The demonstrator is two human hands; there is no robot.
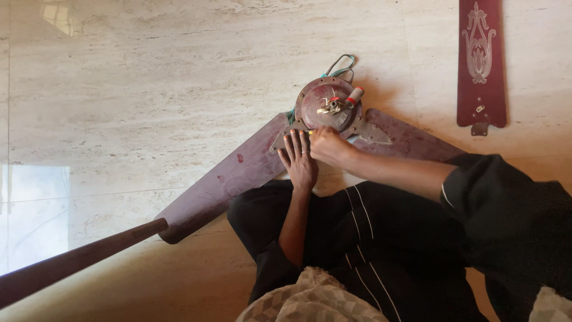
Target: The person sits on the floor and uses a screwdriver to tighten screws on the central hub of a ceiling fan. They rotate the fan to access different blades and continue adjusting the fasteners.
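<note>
A maroon ceiling fan motor (322, 102) lies on the stone floor with a red-and-white cylinder (355, 95) and metal fittings on top. Two maroon blades are attached, one running down-left (232, 173) and one to the right (411, 140). My left hand (300, 160) lies flat, fingers extended, on the metal bracket (280, 138) of the left blade, holding nothing. My right hand (326, 145) is curled shut against the motor's near rim, touching my left fingertips. A speck of yellow shows there; what it is I cannot tell.
A detached maroon blade (481, 59) with a pale ornament lies at the top right. Green and black wires (341, 64) loop behind the motor. A dark brown pole (77, 259) crosses the lower left. My black-trousered legs (363, 238) fold under the arms.
</note>
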